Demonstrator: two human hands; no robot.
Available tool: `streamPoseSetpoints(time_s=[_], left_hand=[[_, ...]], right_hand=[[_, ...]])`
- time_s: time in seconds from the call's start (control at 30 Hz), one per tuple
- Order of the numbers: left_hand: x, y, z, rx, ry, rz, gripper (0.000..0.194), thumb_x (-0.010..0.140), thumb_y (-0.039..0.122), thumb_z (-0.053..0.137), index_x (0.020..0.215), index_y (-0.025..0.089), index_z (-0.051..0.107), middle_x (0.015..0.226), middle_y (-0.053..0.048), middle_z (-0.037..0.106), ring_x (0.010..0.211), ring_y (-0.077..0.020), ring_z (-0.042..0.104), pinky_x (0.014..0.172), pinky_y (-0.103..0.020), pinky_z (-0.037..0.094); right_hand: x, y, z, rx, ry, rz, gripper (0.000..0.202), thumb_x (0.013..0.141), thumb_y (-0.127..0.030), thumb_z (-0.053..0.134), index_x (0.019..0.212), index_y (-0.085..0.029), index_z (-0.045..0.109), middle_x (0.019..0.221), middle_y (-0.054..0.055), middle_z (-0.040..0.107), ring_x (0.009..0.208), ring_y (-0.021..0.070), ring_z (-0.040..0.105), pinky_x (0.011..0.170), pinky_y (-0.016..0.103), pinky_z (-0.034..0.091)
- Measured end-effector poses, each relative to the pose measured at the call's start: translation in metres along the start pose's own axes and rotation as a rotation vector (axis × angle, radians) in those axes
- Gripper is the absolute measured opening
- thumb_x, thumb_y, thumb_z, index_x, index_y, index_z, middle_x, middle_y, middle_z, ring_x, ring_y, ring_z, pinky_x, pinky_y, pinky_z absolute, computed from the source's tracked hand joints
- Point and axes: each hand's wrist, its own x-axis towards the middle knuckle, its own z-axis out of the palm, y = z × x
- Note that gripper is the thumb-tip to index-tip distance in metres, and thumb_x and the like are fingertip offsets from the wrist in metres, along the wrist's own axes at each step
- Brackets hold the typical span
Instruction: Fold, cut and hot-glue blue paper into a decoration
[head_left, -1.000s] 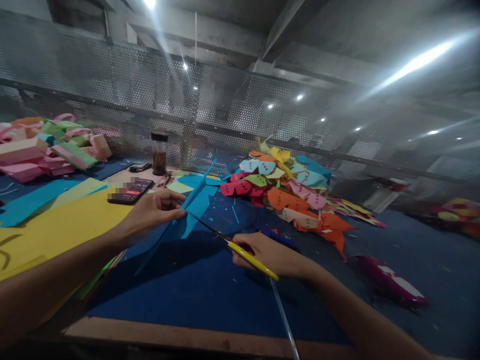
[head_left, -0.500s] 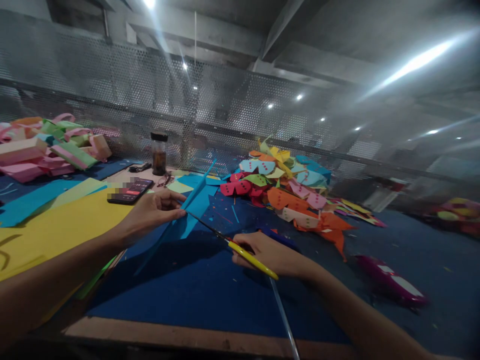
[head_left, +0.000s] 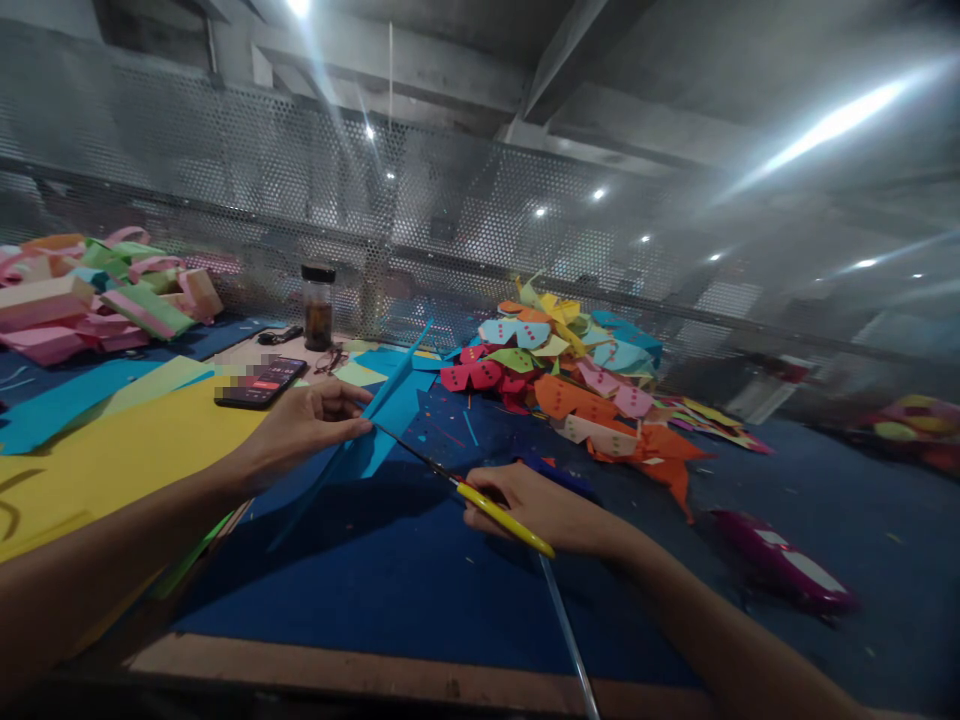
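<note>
Sky-blue, apparently folded sheet of thin paper (head_left: 393, 424): being pinched along its left edge by thumb and fingers of the left hand (head_left: 311, 425), and being held tilted between the hands. Being judged light, flexible, easily creased or torn; best being gripped flat-fingered near the fold, without hard squeezing.

Yellow-handled, slim-bladed scissors (head_left: 502, 517): being gripped by the right hand (head_left: 540, 507), tips reaching the paper beside the left thumb; blade opening cannot be told.

Left of the grip: black rectangular phone (head_left: 259, 388) is lying. Beyond, rightward: multicoloured heap of paper cut-outs (head_left: 570, 398) is lying.
</note>
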Motion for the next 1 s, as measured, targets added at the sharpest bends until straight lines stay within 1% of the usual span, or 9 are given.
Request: streamPoseSetpoints(time_s=[0.4, 0.77, 1.0], left_hand=[[-0.0004, 0.0005, 0.0012, 0.000, 0.012, -0.012, 0.044, 0.062, 0.037, 0.088, 0.097, 0.016, 0.070, 0.077, -0.002, 0.073, 0.073, -0.0171, 0.066, 0.067, -0.029, 0.047], [0.0026, -0.0060, -0.0011, 0.010, -0.006, 0.016, 0.043, 0.065, 0.039, 0.087, 0.099, 0.017, 0.071, 0.080, -0.002, 0.072, 0.075, -0.0171, 0.065, 0.067, -0.029, 0.047], [0.0012, -0.0064, -0.0014, -0.003, 0.000, 0.010, 0.044, 0.064, 0.039, 0.088, 0.098, 0.018, 0.071, 0.079, -0.002, 0.071, 0.075, -0.0175, 0.065, 0.067, -0.030, 0.047]], right_hand=[[0.0006, 0.0059, 0.0026, 0.024, -0.008, -0.010, 0.027, 0.090, -0.042, 0.060, 0.081, -0.017, 0.056, 0.074, -0.004, 0.052, 0.065, 0.0099, 0.043, 0.057, 0.023, 0.030], [0.0001, 0.0053, 0.0027, 0.011, 0.008, -0.020, 0.024, 0.091, -0.039, 0.060, 0.081, -0.017, 0.056, 0.072, -0.004, 0.052, 0.064, 0.0097, 0.043, 0.056, 0.022, 0.029], [0.0000, 0.0046, 0.0028, 0.013, 0.017, -0.007, 0.021, 0.090, -0.035, 0.061, 0.081, -0.017, 0.058, 0.072, -0.004, 0.053, 0.063, 0.0094, 0.043, 0.056, 0.022, 0.030]])
